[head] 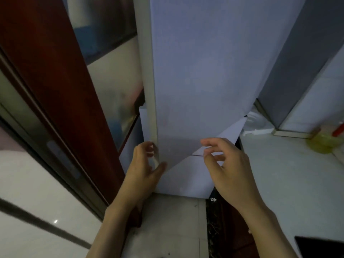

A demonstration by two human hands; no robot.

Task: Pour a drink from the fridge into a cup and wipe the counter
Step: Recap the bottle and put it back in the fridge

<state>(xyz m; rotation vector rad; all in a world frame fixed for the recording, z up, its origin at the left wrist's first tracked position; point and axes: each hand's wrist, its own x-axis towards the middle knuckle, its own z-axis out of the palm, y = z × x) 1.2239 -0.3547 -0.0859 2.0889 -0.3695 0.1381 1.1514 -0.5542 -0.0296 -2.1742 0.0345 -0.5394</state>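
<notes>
Far L: dark red door frame [55, 81] w/ glass panel, running diagonally. White floor [28, 174] w/ dark stripe below it.

Centre: fridge door [204, 71], pale grey-white, fills mid frame between door frame and tabletop. It stands angled out, its lower corner hanging over the lower fridge front [186, 179].

L hand [143, 168]: at the door's L edge near the bottom corner. Grip curled round that edge, thumb on the front face.

R hand [229, 168]: just R of the door's lower corner, in front of the lower front. Grip loosely curled, fingers apart, holds nothing; contact w/ door can't be told.

R: pale tabletop [279, 174] beside the fridge. At its back, a white plastic piece [256, 125], a blurred yellow-green item [322, 144] and a red item [338, 130] next to it. Dark flat thing [323, 246] at bottom R corner.
</notes>
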